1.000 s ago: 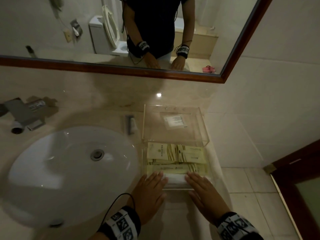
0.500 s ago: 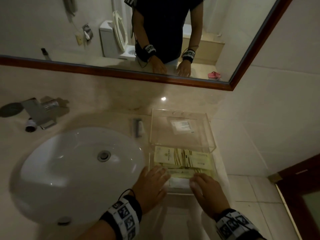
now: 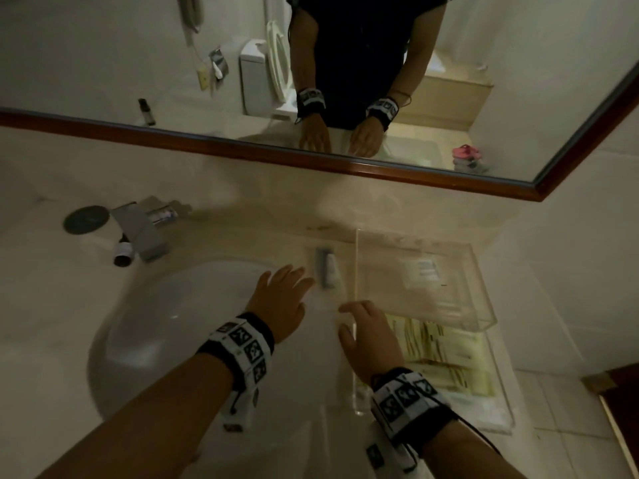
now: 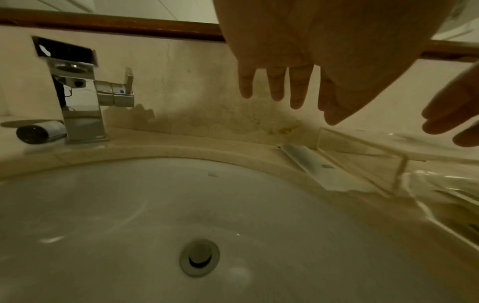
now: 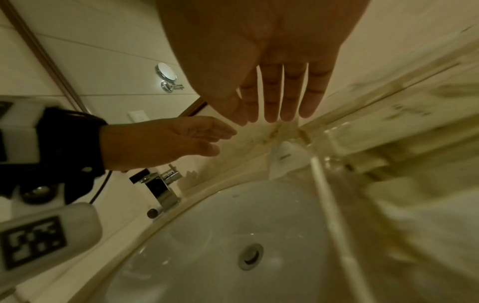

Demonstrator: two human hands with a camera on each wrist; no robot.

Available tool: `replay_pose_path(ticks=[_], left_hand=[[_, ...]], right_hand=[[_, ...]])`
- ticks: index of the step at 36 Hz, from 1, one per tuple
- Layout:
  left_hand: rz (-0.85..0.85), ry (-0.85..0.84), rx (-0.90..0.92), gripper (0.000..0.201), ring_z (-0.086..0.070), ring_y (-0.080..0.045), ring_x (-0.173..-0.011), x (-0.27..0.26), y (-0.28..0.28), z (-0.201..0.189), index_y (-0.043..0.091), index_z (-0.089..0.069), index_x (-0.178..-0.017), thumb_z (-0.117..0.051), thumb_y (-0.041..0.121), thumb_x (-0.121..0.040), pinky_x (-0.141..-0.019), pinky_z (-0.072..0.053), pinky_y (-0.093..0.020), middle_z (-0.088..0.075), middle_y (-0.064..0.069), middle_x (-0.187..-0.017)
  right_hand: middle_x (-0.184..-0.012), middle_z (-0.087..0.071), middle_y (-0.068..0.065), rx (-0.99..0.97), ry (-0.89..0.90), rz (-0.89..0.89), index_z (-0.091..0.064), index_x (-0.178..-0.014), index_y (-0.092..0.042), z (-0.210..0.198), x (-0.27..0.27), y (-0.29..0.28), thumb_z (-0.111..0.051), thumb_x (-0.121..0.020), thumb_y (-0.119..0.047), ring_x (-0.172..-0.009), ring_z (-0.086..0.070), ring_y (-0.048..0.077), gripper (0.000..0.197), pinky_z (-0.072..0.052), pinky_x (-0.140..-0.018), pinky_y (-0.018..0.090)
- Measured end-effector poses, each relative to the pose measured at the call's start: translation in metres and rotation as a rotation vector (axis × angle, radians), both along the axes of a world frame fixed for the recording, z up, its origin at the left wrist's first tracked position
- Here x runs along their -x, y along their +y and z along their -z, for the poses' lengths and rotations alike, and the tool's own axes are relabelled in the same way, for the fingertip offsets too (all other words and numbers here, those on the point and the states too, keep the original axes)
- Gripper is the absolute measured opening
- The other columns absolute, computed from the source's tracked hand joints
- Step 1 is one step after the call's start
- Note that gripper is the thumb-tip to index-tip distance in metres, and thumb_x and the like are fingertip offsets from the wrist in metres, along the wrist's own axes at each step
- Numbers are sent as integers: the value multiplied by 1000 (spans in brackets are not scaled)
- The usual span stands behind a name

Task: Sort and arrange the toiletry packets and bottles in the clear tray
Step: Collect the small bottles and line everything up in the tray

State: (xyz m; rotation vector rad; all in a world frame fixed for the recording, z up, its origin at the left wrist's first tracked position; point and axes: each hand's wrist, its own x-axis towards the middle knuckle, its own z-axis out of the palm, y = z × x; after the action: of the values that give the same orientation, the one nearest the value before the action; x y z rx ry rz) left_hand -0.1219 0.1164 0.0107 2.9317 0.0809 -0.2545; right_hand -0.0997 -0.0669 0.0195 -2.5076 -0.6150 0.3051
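Note:
The clear tray point(image 3: 498, 392) stands on the counter right of the sink, with its clear lid point(image 3: 484, 319) raised at the back. Several cream and yellow packets point(image 3: 446, 354) lie inside. A small packet with a dark strip point(image 3: 326, 267) lies on the counter left of the tray, seen also in the left wrist view as the packet point(image 4: 311, 162). My left hand point(image 3: 280, 299) hovers open over the sink's right rim, fingers straight, just short of that packet. My right hand point(image 3: 366, 333) hangs open at the tray's left wall, holding nothing.
The white sink basin point(image 3: 166, 323) with its drain point(image 4: 199, 257) fills the left. A chrome faucet point(image 3: 145, 229) stands behind it, with a small dark-capped bottle point(image 3: 122, 252) lying beside it. A mirror with a wooden frame point(image 3: 345, 164) runs above.
Both hands left the tray's front edge and moved left and away from me; the left now reaches toward the packet beside the tray. The camera view shifted too.

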Motion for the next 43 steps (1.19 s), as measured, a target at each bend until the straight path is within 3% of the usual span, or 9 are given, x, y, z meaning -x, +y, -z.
replay_pose_path(ticks=[8,10,15,18,23,27,34,39,43], left_hand=[[32,74,-79,55,-2,-21,-148,-42,38,7,27,-14,-148,-37,24,-98,-120,-9,-45,-4,2,-160],[43,75,-83,57,-1,-22,-148,-53,42,15,27,-12,-149,-37,22,-98,-120,-9,-45,-3,1,-160],[70,104,-70,61,0,-23,-148,-66,45,36,27,-11,-149,-40,17,-96,-119,-8,-46,1,0,-160],[76,101,-27,64,2,-23,-148,-73,47,47,28,-11,-149,-42,14,-95,-119,-8,-45,3,0,-160],[72,94,28,68,-1,-22,-147,-75,42,59,28,-10,-149,-43,8,-93,-119,-12,-43,1,1,-160],[57,87,42,71,-1,-22,-148,-78,43,64,28,-5,-150,-41,5,-93,-119,-14,-42,4,2,-160],[58,70,45,76,-2,-21,-148,-85,50,68,29,2,-150,-42,3,-93,-118,-18,-41,6,3,-160],[51,53,52,77,-7,-21,-147,-85,50,74,32,-4,-149,-44,0,-92,-117,-23,-42,2,6,-160],[27,34,33,72,-21,-24,-143,-82,48,72,32,-13,-148,-39,-4,-92,-113,-28,-42,-10,2,-159]], right_hand=[[-134,-41,3,122,131,160,-38,-132,-19,12,-31,70,-48,-89,-33,-116,-50,25,47,-47,-94,43],[-139,-36,6,146,153,182,-31,-139,-17,19,-42,80,-49,-89,-34,-119,-48,27,56,-46,-96,41],[-156,-5,4,194,237,218,-4,-148,-23,35,-56,85,-52,-89,-41,-135,-33,26,78,-39,-103,37],[-157,6,2,237,269,247,2,-149,-23,45,-64,89,-51,-88,-49,-141,-22,24,85,-33,-110,37],[-157,1,8,289,290,329,1,-149,-22,57,-77,100,-59,-82,-52,-140,-26,27,95,-30,-113,36],[-147,-22,7,271,224,346,-4,-147,-28,67,-78,103,-65,-80,-34,-122,-47,27,91,-44,-97,37],[-136,-32,1,238,193,292,-16,-143,-33,66,-76,101,-56,-78,-11,-111,-53,25,79,-48,-83,36],[-144,-27,-2,189,237,206,-19,-144,-32,63,-74,97,-50,-81,-1,-121,-48,25,76,-48,-91,37],[-148,-25,-3,175,265,165,-18,-145,-31,61,-74,93,-47,-83,0,-128,-42,23,76,-45,-98,36]])
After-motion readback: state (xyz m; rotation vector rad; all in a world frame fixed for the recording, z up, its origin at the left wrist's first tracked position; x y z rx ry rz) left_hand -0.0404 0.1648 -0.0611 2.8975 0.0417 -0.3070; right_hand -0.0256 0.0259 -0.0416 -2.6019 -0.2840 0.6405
